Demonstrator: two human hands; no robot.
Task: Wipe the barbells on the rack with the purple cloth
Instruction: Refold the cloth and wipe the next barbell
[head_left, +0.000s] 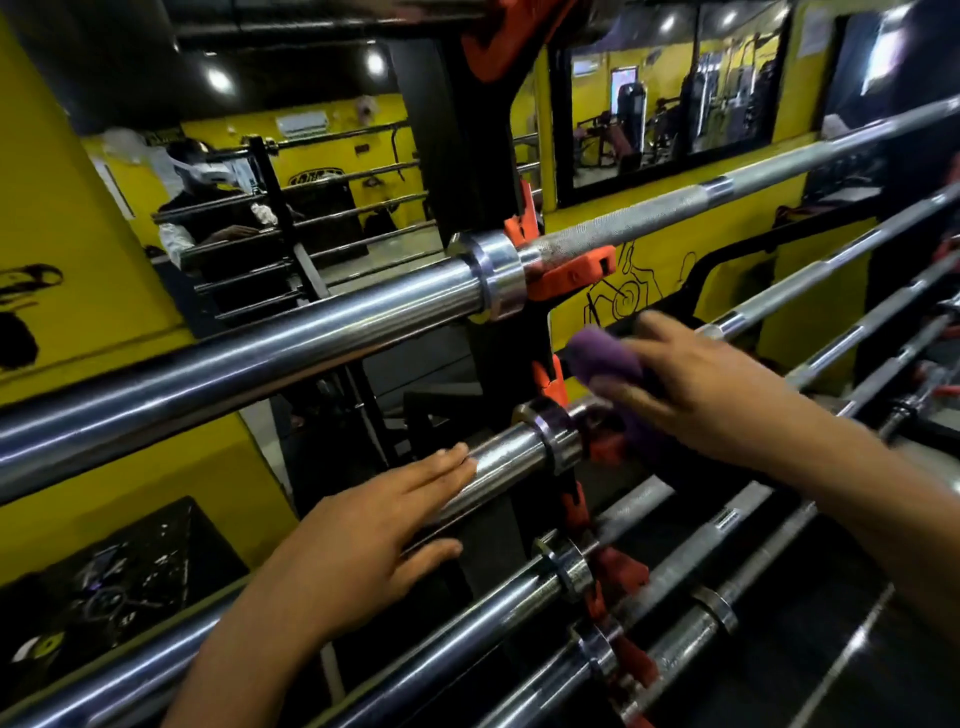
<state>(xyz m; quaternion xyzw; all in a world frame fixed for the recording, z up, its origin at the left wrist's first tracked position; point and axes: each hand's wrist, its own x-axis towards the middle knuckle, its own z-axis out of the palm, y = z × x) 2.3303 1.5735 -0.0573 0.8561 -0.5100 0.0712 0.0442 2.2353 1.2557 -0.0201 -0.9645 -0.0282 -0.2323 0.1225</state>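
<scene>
— Chrome, all of it smooth: the second barbell's thick polished sleeve (498, 470) has the left hand (363, 551) laid against it, fingers straight and together, thumb underneath, nothing gripped.

— So it steadies, no more. Could that bar roll?

— I judge yes; a flat palm won't stop a sleeve that spins, and fingers sit near the steel collar (553, 434).

— And the crumpled purple cloth (605, 358)?

— Bunched in the right hand (696, 384), fingers curled round it, just above the shaft beside the orange rack hook (605, 449). Blurred, so contact is unclear.

— Risk there?

— Cloth snagging on the hook, or knuckles striking the long knurled top barbell (649, 218).
</scene>
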